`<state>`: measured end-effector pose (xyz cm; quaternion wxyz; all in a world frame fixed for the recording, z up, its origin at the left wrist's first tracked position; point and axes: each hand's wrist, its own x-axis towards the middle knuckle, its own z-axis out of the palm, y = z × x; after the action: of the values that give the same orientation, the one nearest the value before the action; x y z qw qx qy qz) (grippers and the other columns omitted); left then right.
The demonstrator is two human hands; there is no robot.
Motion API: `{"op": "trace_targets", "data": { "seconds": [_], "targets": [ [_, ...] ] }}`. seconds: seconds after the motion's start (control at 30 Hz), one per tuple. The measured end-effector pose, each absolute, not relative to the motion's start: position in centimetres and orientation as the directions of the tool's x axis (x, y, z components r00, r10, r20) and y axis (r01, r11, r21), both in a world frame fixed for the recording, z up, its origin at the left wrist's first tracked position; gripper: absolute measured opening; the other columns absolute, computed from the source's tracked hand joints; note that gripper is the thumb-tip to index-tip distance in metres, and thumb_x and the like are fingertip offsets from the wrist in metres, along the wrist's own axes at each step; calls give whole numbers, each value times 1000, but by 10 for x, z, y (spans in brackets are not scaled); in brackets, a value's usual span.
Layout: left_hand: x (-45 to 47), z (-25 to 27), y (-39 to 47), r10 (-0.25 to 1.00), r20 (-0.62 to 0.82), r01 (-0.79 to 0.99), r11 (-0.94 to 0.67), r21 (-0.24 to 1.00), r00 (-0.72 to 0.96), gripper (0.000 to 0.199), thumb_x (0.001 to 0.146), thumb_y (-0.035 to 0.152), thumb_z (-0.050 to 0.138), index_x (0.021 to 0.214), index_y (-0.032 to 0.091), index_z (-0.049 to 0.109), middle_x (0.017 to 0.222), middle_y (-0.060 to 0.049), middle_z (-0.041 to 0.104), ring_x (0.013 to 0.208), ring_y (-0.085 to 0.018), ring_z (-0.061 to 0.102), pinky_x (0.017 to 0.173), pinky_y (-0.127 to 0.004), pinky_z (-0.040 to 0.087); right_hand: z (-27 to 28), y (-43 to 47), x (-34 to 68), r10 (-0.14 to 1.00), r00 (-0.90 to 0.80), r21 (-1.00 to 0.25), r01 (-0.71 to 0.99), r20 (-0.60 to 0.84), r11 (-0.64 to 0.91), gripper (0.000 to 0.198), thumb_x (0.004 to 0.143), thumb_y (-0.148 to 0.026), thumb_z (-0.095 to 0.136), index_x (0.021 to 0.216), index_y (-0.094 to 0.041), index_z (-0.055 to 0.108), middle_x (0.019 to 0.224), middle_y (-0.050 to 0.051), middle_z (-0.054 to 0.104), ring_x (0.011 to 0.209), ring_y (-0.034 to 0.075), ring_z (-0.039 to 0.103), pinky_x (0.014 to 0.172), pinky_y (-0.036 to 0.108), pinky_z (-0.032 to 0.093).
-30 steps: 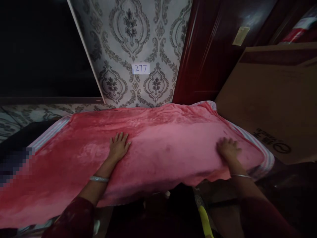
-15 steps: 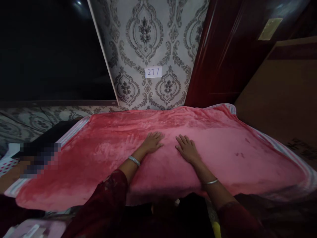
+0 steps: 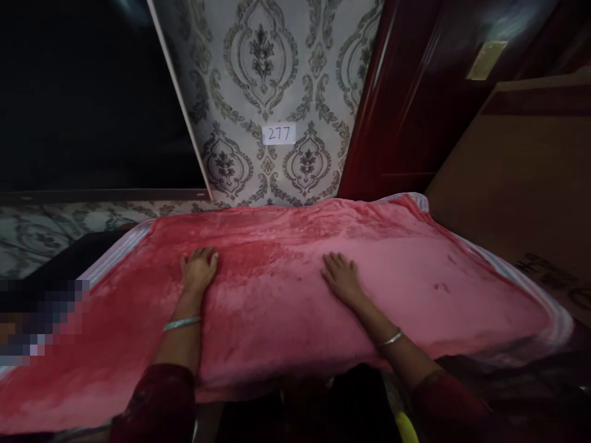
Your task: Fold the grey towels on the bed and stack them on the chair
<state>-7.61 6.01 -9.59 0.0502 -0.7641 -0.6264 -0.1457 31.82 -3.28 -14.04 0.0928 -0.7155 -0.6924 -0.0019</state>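
Observation:
A pink plush blanket (image 3: 277,307) with striped edging lies spread out before me, its pile brushed darker red on the left and paler on the right. My left hand (image 3: 199,271) rests on the darker left part, palm down with the fingers spread. Nearer the middle, my right hand (image 3: 342,277) presses flat on the paler pile, fingers apart. Neither hand holds anything. Each wrist wears a silvery bangle. The surface under the blanket is hidden.
A dark screen (image 3: 92,98) stands behind on the left. Patterned wallpaper (image 3: 277,92) bears a paper label (image 3: 279,133) reading 277. On the right are a dark red panel (image 3: 406,111) and a large cardboard box (image 3: 517,184). Something yellow (image 3: 406,427) shows below.
My left hand has slid left across the blanket, away from my right hand, which stays at about the same spot. The blanket's left side now reaches farther left and down in view.

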Motion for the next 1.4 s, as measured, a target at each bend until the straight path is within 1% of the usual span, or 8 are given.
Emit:
{"op": "trace_targets", "data": {
  "seconds": [0.2,0.3,0.43,0.6,0.8,1.13,1.23,1.4],
  "targets": [
    [-17,-114,75,868,190,878,-476,49,460,55,98,40,39,148,21,53,157,-11,47,148,-28,39,123,-50,26,-111,6,241,916,-364,-188,901,167,392,57,106,-49,35,159,-26,35,164,8,31,151,27,29,120,49,27],
    [-12,-120,79,849,149,856,-516,28,507,55,98,40,38,149,22,51,158,-11,44,148,-28,39,123,-52,27,-113,34,238,898,-406,-158,889,167,431,54,106,-52,39,156,-31,41,164,0,33,150,24,29,122,45,23],
    [-18,-119,84,857,100,860,-510,16,506,59,98,42,36,152,20,48,161,-11,40,150,-28,35,124,-52,24,-117,62,306,972,-201,-138,966,121,217,54,106,-49,39,154,-27,43,164,2,33,150,22,28,123,43,20],
    [-18,-119,88,897,82,900,-435,-14,434,61,98,45,35,154,22,45,163,-9,35,153,-33,28,122,-60,22,-118,43,446,965,261,-102,961,40,-256,57,105,-42,26,158,-24,36,166,14,26,150,31,28,115,63,25],
    [-18,-121,93,935,82,938,-347,2,346,66,96,50,34,155,23,44,163,-8,37,153,-38,25,120,-63,24,-146,-55,576,689,724,-177,684,39,-708,62,103,-47,24,158,-21,37,165,16,28,150,37,26,113,66,25],
    [-10,-108,77,900,210,915,-400,52,382,60,98,49,32,147,22,54,153,-10,52,145,-35,39,115,-56,34,-152,-158,616,337,941,-281,331,30,-901,59,96,-37,32,142,-7,55,149,31,43,142,46,33,107,75,26],
    [-7,-101,70,856,259,873,-481,80,448,52,100,40,29,135,21,63,139,-10,64,134,-30,50,115,-52,35,-144,-143,589,511,844,-289,537,166,-793,59,96,-34,33,144,-6,52,149,30,44,140,42,38,109,68,33],
    [40,-102,46,721,243,732,-678,60,649,51,101,45,36,138,20,60,143,-10,60,136,-27,50,119,-44,33,-149,-97,487,864,356,-247,928,356,-280,60,99,-40,37,152,-14,46,159,19,39,145,35,36,111,56,39]
  ]
}}
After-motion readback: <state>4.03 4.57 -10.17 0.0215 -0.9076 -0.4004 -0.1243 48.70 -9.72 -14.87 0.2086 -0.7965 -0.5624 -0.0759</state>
